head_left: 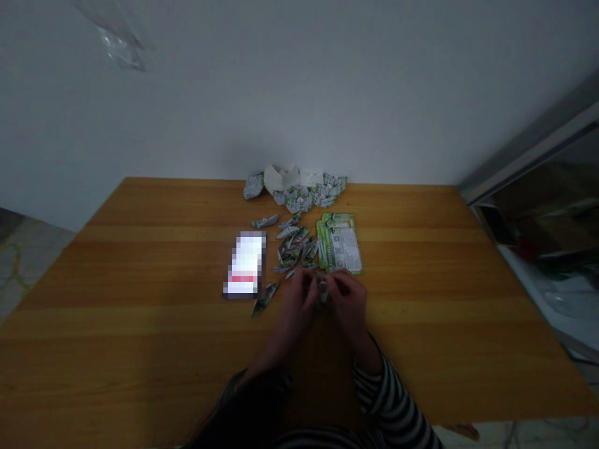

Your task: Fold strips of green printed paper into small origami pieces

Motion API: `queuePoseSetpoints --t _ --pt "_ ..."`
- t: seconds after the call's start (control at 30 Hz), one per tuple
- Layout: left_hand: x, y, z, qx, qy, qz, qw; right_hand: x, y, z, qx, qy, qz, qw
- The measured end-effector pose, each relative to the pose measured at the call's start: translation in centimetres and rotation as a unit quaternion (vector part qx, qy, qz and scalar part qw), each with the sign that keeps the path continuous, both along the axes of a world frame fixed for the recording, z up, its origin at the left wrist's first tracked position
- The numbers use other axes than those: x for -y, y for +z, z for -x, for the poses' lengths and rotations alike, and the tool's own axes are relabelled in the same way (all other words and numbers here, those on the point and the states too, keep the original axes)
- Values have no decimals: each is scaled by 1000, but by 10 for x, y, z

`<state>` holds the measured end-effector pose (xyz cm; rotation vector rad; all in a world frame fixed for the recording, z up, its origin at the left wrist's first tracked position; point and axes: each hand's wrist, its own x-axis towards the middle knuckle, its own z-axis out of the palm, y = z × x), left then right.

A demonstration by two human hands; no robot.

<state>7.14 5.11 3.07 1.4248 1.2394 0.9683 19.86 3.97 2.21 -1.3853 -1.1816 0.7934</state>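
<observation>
One left hand (296, 298), one right hand (349, 300), one small folded paper (322, 292) gripped between them

A wide wooden table (412, 262) fills the lower part of the view, its far edge meeting a plain white wall (299, 93). Along that far edge sits a heap of folded paper pieces (294, 193), mostly green-printed, with a few larger white ones (281, 178) at the back. Nearer the hands, a small stack of green printed flyers (340, 244) lies flat on the wood. Just left of the flyers, a loose scatter of little paper boats (294, 248) runs down toward the hands. Left of that scatter lies a phone (244, 265), its lit screen blurred past reading. One more paper boat (264, 298) lies apart from the rest, between the phone and the left hand.

Both hands hover close together just below the flyers, fingers curled shut. The fingertips (312, 284) of both hands pinch the small folded paper from either side, hiding most of it. A striped sleeve (390, 390) covers the right forearm, and dark cloth (248, 399) covers the left
</observation>
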Motion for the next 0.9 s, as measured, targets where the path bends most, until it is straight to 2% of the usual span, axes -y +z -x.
queuePoseSetpoints --t 0.1,0.2,0.37,0.43,0.47,0.63,0.77,0.9 --pt "-2 2 0 56 23 -12 998 -1 -2 0 -88 -33 30 995" --pt "-4 5 4 73 5 -10 997 -2 -3 -3 -145 -63 43 987" --pt "-5 15 14 107 -66 -7 992 -3 0 -7 -136 -63 -3 989" --pt "-5 17 17 85 -101 -32 991 -2 3 -8 -120 -39 -33 992" --pt "-5 16 18 78 -97 -45 991 -1 4 -8 -115 -21 -42 992" --pt "-4 5 20 35 -28 -102 994 1 10 -14 -125 71 -64 988" --pt "-5 0 26 -16 -47 -156 987 0 14 -32 -23 143 -70 987" --pt "-7 -2 32 -28 -75 -164 983 1 17 -48 36 195 -36 979"
